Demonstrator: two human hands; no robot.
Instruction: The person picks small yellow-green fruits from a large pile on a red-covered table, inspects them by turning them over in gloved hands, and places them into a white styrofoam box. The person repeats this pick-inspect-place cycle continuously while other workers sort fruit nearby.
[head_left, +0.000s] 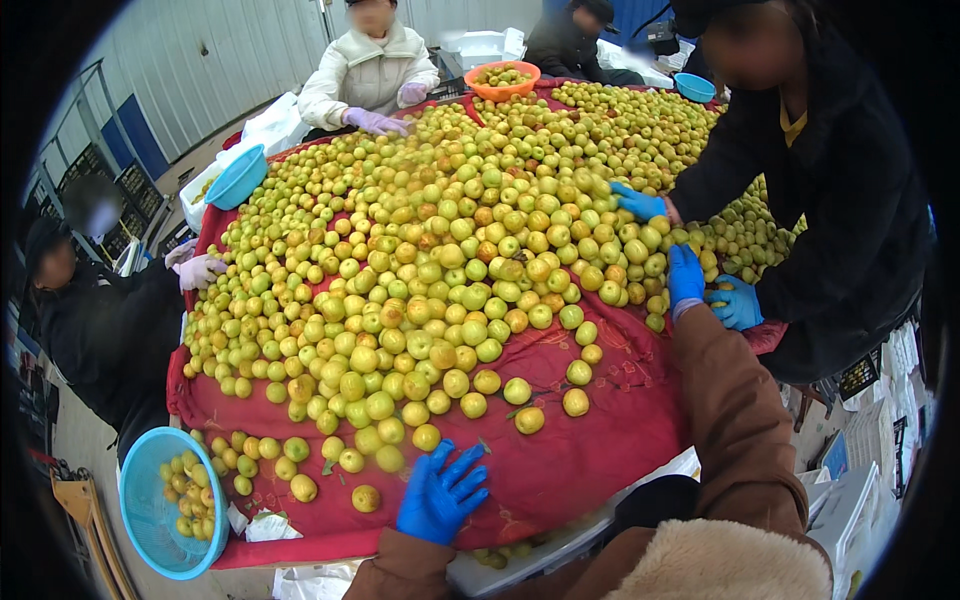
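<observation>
A broad heap of small round yellow-green fruits (442, 247), which look like jujubes, some with brown patches, covers much of a table spread with red cloth (600, 450). My left hand (442, 495), in a blue glove, is at the near edge of the cloth. Its fingers are spread and nothing lies in it; the closest fruits are just beyond the fingertips. My right hand (685, 276), also blue-gloved, reaches forward to the right side of the heap and touches fruits there. Its back faces me, so whether it grips one is hidden.
At right, a co-worker's blue-gloved hands (637, 201) work close to my right hand. Other people stand at the far and left sides. A blue basket (135, 517) holding fruits is at near left; another blue basket (240, 178) and an orange basin (502, 91) are farther off.
</observation>
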